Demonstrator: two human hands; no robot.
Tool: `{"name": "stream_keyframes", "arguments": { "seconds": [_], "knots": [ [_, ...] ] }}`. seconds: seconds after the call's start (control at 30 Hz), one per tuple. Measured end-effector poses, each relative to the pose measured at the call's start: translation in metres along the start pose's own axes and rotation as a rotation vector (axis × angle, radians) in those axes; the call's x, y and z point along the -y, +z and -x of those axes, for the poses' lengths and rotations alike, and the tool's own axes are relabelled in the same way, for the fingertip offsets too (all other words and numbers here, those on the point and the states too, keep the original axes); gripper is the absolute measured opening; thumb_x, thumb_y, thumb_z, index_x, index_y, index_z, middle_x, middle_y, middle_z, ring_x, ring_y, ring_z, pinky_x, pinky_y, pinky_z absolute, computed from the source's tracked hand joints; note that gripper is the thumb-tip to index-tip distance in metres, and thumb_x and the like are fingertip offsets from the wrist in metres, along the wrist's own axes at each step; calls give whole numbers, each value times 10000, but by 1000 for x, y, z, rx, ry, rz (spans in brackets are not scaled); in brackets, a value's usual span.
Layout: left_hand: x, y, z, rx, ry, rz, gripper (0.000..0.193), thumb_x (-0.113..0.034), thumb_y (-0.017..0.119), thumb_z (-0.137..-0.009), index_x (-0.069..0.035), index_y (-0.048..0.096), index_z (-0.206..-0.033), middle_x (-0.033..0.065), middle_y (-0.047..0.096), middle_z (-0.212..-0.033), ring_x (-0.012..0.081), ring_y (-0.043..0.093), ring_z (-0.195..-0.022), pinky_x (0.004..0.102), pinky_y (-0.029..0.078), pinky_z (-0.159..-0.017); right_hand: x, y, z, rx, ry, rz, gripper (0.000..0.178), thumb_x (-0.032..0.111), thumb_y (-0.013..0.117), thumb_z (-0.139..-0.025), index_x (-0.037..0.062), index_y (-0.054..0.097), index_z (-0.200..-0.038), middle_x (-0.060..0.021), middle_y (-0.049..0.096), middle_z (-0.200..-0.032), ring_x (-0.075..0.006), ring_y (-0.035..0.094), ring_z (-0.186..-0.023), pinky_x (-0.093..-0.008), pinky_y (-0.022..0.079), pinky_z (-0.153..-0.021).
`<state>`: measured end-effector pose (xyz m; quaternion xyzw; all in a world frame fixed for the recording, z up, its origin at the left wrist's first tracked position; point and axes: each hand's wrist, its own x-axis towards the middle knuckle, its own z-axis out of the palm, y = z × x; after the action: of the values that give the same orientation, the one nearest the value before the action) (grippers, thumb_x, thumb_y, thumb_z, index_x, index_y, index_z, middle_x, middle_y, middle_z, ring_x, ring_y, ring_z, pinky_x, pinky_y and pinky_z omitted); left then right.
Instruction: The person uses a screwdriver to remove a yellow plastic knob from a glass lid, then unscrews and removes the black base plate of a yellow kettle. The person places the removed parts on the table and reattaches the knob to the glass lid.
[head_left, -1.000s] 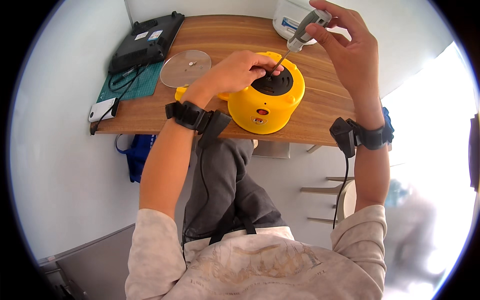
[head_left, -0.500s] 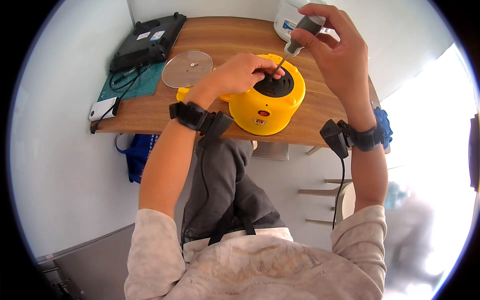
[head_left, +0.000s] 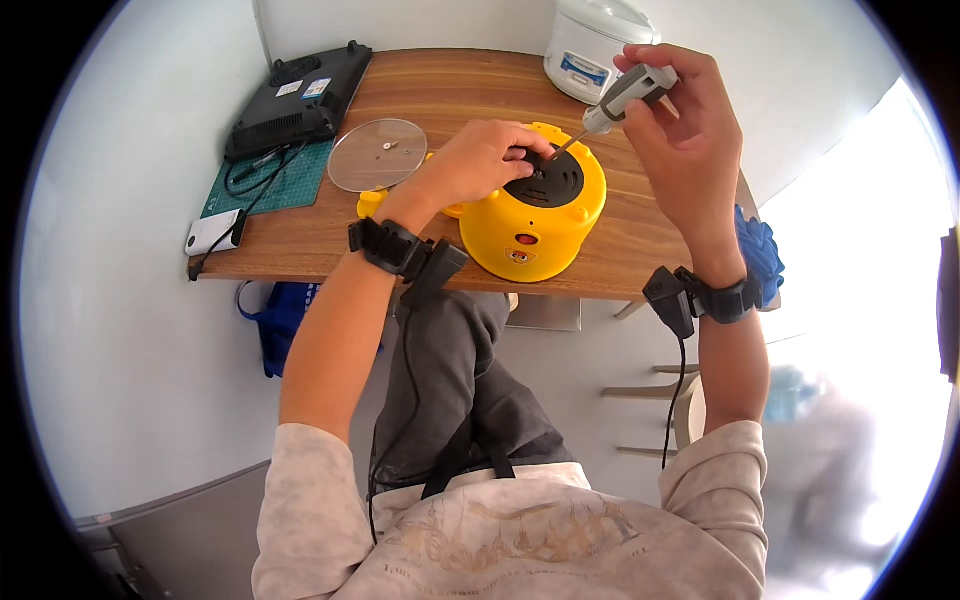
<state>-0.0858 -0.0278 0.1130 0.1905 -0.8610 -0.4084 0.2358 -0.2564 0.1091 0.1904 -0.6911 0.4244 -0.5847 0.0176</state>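
Note:
A yellow appliance base [head_left: 530, 255] with a black slotted disc [head_left: 560, 190] on top stands near the table's front edge. My left hand [head_left: 478, 165] reaches over it from the left, fingers bent together at the middle of the disc. What those fingertips hold, if anything, is hidden. In my right hand [head_left: 690, 150] is a screwdriver [head_left: 632, 98] with a grey and white handle, gripped between thumb and fingers. It slants down to the left, its tip just over the disc, right of my left fingertips.
A clear round lid [head_left: 360, 165] with small parts on it lies left of the base. Beyond sit a black flat device [head_left: 290, 110], a green cutting mat [head_left: 310, 185] and a white box [head_left: 212, 232] with a cable. A white rice cooker [head_left: 580, 60] stands at the back; blue cloth [head_left: 760, 255] lies at right.
The screwdriver now leans more to the right, and its tip has shifted right from the disc's middle, away from my left fingertips. My left hand stays on the disc.

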Motion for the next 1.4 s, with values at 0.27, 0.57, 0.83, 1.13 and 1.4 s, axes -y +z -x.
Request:
{"name": "stream_keyframes", "arguments": {
  "seconds": [0.27, 0.57, 0.83, 1.13, 1.4],
  "knots": [
    [-2, -2, 0, 3, 113, -243, 169, -53, 689, -883, 22, 720, -1031, 122, 694, -1141, 268, 673, -988, 321, 541, -890, 2, -11, 3, -32, 17, -43, 351, -78, 570, -901, 6, 517, -1237, -130, 616, -1217, -201, 608, -1143, -358, 543, -989],
    [-9, 3, -2, -19, 86, -316, 123, -79, 690, -889, 22, 635, -932, 132, 631, -885, 279, 617, -817, 346, 500, -747, -2, -14, 9, -21, 35, -48, 349, -68, 584, -901, -4, 518, -1238, -132, 619, -1203, -195, 609, -1131, -351, 547, -976],
    [-9, 0, -2, -40, 60, -256, 108, -99, 684, -903, -4, 641, -930, 125, 640, -872, 253, 622, -787, 344, 497, -721, 2, -15, 10, -58, 38, -43, 361, -87, 578, -896, -8, 510, -1241, -135, 618, -1196, -212, 612, -1144, -356, 553, -978],
    [-3, -3, 0, -75, -35, -123, 205, -196, 666, -955, 8, 662, -980, 109, 715, -946, 209, 678, -888, 306, 534, -875, 3, -23, 14, -89, 38, 30, 350, -94, 572, -896, -13, 504, -1230, -150, 601, -1225, -249, 615, -1166, -377, 545, -997],
    [1, -3, -1, -87, 3, -112, 208, -201, 662, -960, 3, 638, -992, 96, 722, -985, 204, 684, -955, 314, 521, -966, -8, -26, 17, -178, 60, -11, 342, -7, 638, -841, 32, 565, -1173, -80, 655, -1123, -179, 654, -1064, -354, 538, -1001]
  ]
}}
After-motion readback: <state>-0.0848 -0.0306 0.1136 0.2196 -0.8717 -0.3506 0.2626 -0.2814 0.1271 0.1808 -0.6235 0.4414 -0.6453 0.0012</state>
